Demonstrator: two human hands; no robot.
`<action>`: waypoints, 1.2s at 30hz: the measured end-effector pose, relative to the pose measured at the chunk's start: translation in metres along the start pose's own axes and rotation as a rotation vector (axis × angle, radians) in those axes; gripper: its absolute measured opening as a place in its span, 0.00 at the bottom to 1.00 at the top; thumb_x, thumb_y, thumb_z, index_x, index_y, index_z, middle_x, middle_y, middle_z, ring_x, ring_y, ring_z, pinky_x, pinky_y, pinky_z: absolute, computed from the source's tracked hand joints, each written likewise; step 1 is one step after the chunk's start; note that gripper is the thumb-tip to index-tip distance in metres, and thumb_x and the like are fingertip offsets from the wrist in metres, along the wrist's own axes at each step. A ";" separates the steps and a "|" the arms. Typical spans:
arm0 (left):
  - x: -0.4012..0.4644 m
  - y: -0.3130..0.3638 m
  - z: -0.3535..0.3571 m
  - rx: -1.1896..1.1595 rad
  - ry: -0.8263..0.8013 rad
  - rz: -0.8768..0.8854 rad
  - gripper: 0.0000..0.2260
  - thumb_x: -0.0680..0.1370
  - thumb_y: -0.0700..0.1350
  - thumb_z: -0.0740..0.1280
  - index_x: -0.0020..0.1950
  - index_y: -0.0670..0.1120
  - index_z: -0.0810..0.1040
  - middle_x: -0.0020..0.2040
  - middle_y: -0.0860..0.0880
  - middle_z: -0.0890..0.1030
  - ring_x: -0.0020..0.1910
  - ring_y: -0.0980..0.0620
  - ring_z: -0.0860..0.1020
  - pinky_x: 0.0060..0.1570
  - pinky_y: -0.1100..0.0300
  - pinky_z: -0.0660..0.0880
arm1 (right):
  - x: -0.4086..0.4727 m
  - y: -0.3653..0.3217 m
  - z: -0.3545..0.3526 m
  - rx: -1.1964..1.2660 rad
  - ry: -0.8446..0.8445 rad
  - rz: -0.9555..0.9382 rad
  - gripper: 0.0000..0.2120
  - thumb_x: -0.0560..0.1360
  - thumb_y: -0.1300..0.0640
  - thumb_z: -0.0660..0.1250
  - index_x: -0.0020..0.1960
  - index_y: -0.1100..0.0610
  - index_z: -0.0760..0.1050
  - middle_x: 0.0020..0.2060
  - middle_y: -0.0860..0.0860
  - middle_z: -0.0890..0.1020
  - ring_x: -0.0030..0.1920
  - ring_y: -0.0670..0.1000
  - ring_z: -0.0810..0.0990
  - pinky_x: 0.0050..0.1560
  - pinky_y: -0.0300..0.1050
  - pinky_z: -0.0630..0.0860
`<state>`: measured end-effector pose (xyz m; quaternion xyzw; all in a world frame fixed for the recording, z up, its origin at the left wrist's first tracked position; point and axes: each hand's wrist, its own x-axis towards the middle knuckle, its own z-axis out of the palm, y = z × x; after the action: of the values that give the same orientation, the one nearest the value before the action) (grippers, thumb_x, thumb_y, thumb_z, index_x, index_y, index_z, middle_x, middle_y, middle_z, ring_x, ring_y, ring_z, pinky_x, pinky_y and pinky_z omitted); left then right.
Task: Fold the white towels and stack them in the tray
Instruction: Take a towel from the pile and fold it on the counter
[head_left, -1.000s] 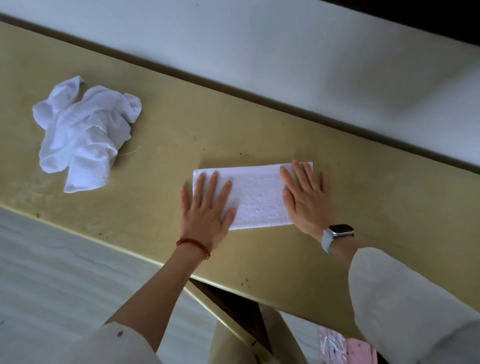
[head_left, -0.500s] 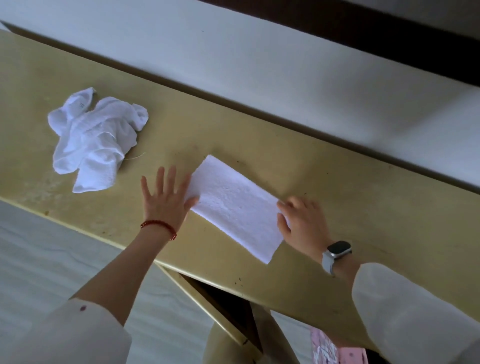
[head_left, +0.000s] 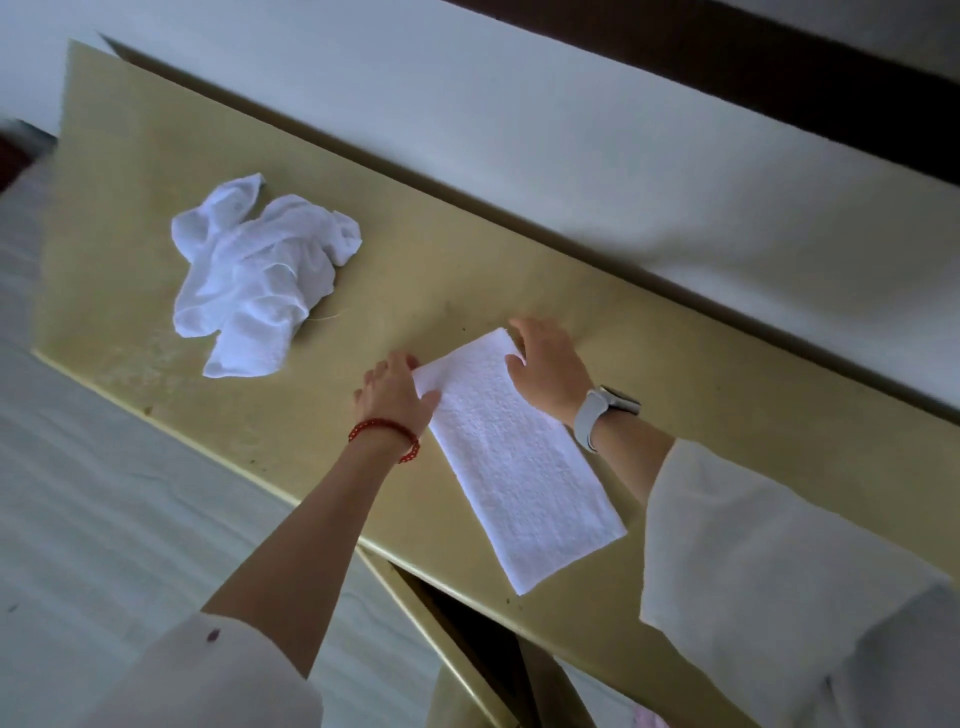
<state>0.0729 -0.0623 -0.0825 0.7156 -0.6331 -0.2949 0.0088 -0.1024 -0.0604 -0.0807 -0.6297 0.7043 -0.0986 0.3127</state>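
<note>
A white towel (head_left: 519, 467), folded into a long narrow strip, lies flat on the yellow tabletop (head_left: 753, 426), running from the table's near edge away from me. My left hand (head_left: 395, 389) holds its far left corner, thumb on top of the cloth. My right hand (head_left: 545, 369) holds the far right corner, thumb on the towel and fingers curved over the far edge. A second white towel (head_left: 254, 275) sits crumpled on the table to the left, apart from both hands. No tray shows in this view.
A white ledge (head_left: 519, 145) runs along the table's far side. Pale floor (head_left: 104, 519) lies to the left below the table's near edge. A dark opening (head_left: 467, 623) shows under the table in front of me.
The folded towel has been turned from lying sideways to pointing away from me. Both hands have left its flat surface and moved to its far corners.
</note>
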 end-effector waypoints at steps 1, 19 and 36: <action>0.002 0.000 -0.002 -0.019 -0.014 0.001 0.20 0.74 0.46 0.67 0.63 0.44 0.67 0.60 0.45 0.74 0.60 0.44 0.70 0.59 0.52 0.66 | 0.010 -0.003 0.002 -0.022 -0.028 0.001 0.20 0.76 0.62 0.58 0.68 0.60 0.64 0.63 0.58 0.70 0.65 0.57 0.65 0.63 0.45 0.60; 0.012 -0.020 -0.008 -0.431 -0.047 0.193 0.08 0.70 0.35 0.69 0.40 0.48 0.77 0.32 0.55 0.74 0.33 0.61 0.70 0.33 0.76 0.66 | 0.043 -0.026 -0.035 -0.054 -0.477 -0.067 0.09 0.72 0.64 0.62 0.48 0.53 0.70 0.36 0.45 0.71 0.33 0.42 0.67 0.33 0.34 0.62; -0.011 0.018 -0.045 -0.652 0.008 0.108 0.03 0.74 0.38 0.67 0.44 0.46 0.76 0.35 0.52 0.78 0.31 0.57 0.78 0.35 0.66 0.78 | 0.012 -0.013 -0.073 0.122 -0.032 -0.259 0.02 0.75 0.63 0.63 0.44 0.60 0.72 0.38 0.54 0.79 0.40 0.55 0.81 0.42 0.47 0.76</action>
<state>0.0762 -0.0717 -0.0338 0.6417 -0.5424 -0.4783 0.2554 -0.1329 -0.0930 -0.0201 -0.6967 0.6047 -0.1708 0.3461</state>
